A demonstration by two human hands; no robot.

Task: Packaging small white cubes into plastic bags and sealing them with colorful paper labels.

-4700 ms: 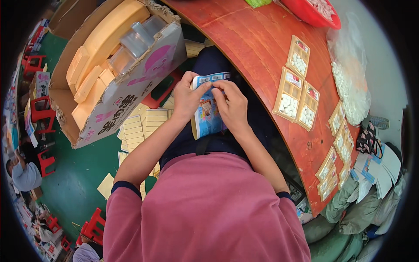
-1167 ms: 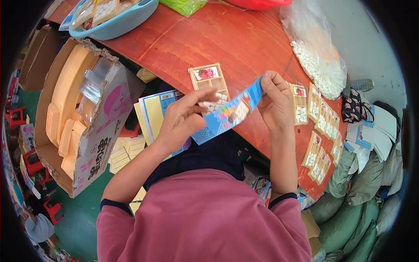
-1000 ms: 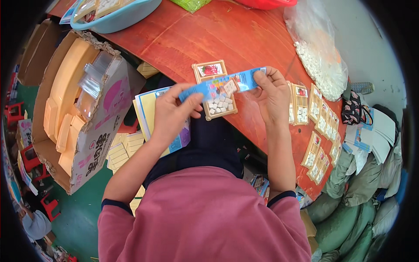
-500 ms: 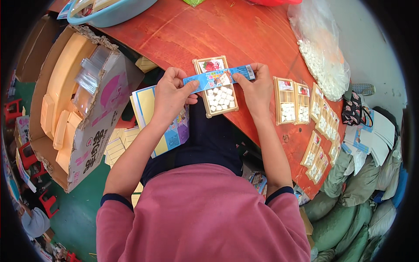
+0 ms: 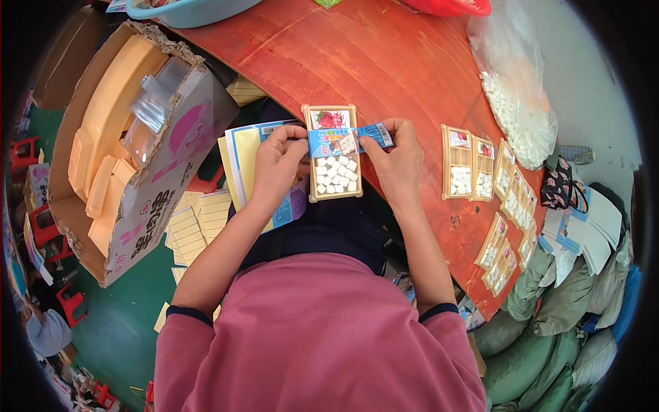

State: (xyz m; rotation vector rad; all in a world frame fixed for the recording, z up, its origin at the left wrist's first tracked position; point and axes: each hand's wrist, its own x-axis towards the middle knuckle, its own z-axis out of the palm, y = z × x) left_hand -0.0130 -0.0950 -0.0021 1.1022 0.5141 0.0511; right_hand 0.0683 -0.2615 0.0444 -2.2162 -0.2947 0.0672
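Observation:
A pale tan plastic tray point(image 5: 336, 193) lies before me, half over the table's edge, with small white cubes point(image 5: 335, 174) in its lower compartment and a strawberry picture card point(image 5: 329, 119) in the upper one. Across its middle runs a blue printed paper band point(image 5: 328, 143). My left hand point(image 5: 278, 161) is closed at the tray's left edge, where the band bends down out of sight; the fingertips are partly hidden. On the other side, my right hand point(image 5: 392, 156) pinches the band's free right end between thumb and fingers.
Several filled trays point(image 5: 456, 165) stand to the right on the red table point(image 5: 384, 62). Behind them is a clear bag of white cubes point(image 5: 518, 117). A torn cardboard box point(image 5: 175, 165) holds orange plastic parts at left. Blue-yellow printed sheets point(image 5: 237, 172) lie beside my left forearm.
The band's left end, stretched out straight before, now bends down around the tray's left edge. The tray has turned more upright in view. My right hand still grips the other end.

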